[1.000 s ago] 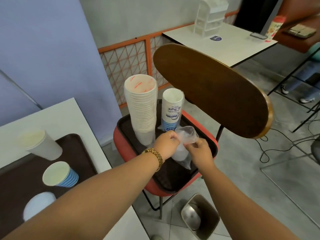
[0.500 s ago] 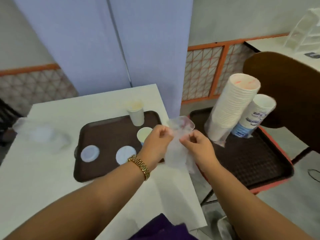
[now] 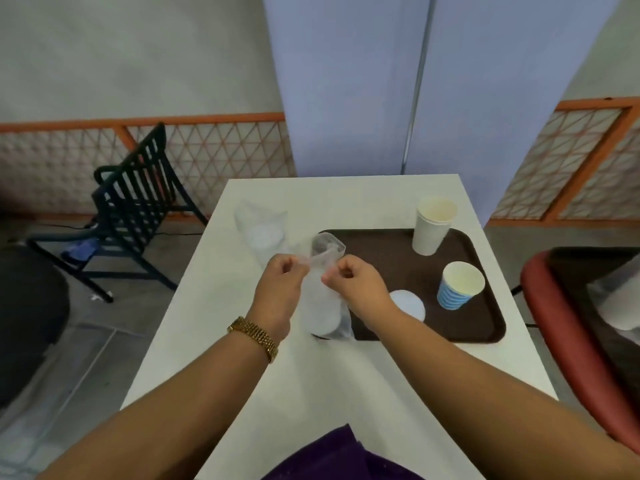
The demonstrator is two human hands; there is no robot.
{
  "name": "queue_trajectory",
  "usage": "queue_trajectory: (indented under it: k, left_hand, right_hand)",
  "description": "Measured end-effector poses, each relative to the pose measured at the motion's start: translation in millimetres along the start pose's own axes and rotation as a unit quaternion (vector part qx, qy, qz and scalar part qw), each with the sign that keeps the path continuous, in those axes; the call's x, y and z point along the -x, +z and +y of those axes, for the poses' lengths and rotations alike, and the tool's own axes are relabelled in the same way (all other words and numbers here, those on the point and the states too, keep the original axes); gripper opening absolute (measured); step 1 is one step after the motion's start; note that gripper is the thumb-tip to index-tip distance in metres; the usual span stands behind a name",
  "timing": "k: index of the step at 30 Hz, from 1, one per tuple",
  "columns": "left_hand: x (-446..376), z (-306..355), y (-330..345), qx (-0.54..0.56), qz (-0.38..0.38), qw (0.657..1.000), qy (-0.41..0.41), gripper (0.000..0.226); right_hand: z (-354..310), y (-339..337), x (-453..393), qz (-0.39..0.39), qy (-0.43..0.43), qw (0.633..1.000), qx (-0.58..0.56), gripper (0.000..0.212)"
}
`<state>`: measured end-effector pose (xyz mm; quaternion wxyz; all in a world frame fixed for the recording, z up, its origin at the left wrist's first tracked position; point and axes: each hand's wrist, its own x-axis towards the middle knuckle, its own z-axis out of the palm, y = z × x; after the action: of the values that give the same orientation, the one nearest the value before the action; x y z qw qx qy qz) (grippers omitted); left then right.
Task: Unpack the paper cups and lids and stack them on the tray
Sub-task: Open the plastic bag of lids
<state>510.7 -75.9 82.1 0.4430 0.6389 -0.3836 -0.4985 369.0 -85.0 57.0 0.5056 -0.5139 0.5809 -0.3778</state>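
I hold a clear plastic bag of white lids [image 3: 320, 306] upright over the left edge of the brown tray [image 3: 388, 247]. My left hand [image 3: 280, 289] and my right hand [image 3: 353, 285] each pinch one side of the bag's open mouth. On the tray stand a short stack of plain white cups [image 3: 431, 225] at the back and a blue-striped cup [image 3: 459, 285] nearer me. A white lid [image 3: 408, 304] lies flat on the tray beside my right wrist. A second clear bag with lids [image 3: 261, 233] lies on the white table [image 3: 311, 393] to the left.
A black slatted chair [image 3: 138, 209] stands left of the table. At the right edge a red chair seat [image 3: 561, 323] carries another dark tray with a wrapped cup stack [image 3: 620, 306]. Lilac partition panels [image 3: 346, 81] rise behind the table.
My view swung left from the red chair to the table. Both hands carried the bag of lids from the chair's tray to the left edge of the table's tray.
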Motion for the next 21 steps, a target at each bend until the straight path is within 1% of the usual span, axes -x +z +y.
queue_trajectory:
  k: [5, 7, 9, 15, 21]
  left_hand:
    - [-38, -14, -63, 0.001, 0.045, 0.999, -0.016, 0.006]
    - [-54, -21, -81, -0.004, 0.054, 0.998, -0.018, 0.007]
    - [-69, -25, -93, -0.003, 0.053, 0.998, -0.016, 0.004]
    - [-99, -39, -110, 0.011, 0.05, 0.998, -0.039, 0.006]
    - [-103, -51, -114, 0.04, 0.032, 0.998, -0.043, 0.01]
  right_hand:
    - [-2, 77, -29, 0.004, 0.0, 1.0, 0.003, 0.006]
    - [-3, 97, -40, 0.002, 0.007, 1.0, -0.001, 0.01]
    - [-3, 113, -50, 0.0, 0.018, 1.0, 0.0, 0.007]
    - [6, 138, -65, 0.002, 0.043, 0.999, 0.007, 0.005]
    - [22, 140, -66, -0.006, 0.053, 0.999, 0.01, 0.01]
